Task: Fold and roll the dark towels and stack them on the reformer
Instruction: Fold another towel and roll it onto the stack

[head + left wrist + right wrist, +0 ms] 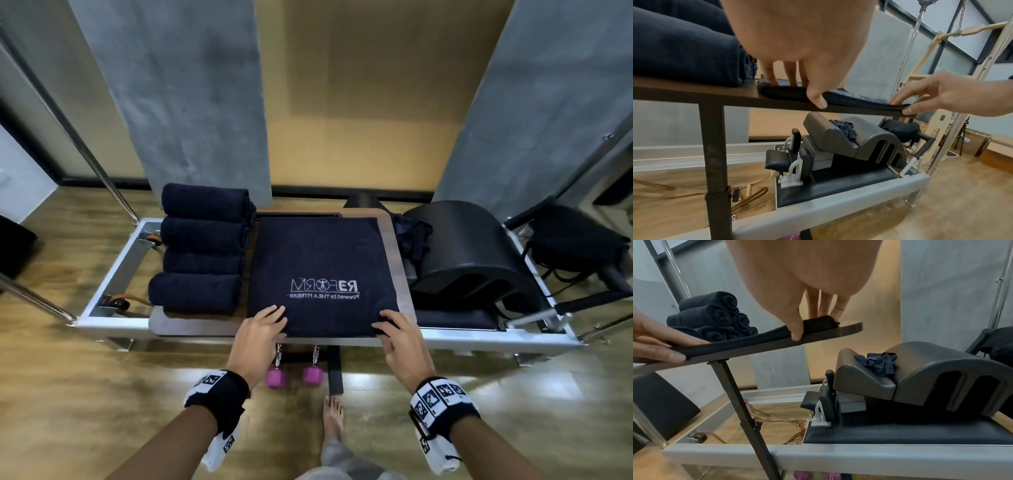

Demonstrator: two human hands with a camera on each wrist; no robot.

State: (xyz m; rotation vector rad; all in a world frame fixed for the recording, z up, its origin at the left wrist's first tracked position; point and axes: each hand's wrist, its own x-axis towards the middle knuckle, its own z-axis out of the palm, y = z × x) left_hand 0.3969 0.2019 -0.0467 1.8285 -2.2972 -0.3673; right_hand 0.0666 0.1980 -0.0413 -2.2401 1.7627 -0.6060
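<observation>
A dark folded towel [322, 274] with a white logo lies flat on the brown tabletop [191, 323] over the reformer frame [113, 260]. My left hand [274, 320] pinches its near left corner, fingers on top and thumb [818, 100] at the front edge. At the near right corner my right hand [387, 325] holds the hem the same way, with the thumb [797, 334] against the edge. Several rolled dark towels [202, 246] are stacked on the board's left part, also seen as the rolled towels [715, 316] in the right wrist view.
A grey arc barrel [469, 253] sits on the reformer carriage to the right, with a crumpled dark cloth [411, 236] on it. A black bag [575, 243] lies further right. Two pink dumbbells [276, 377] and my bare foot [333, 414] are on the wooden floor below.
</observation>
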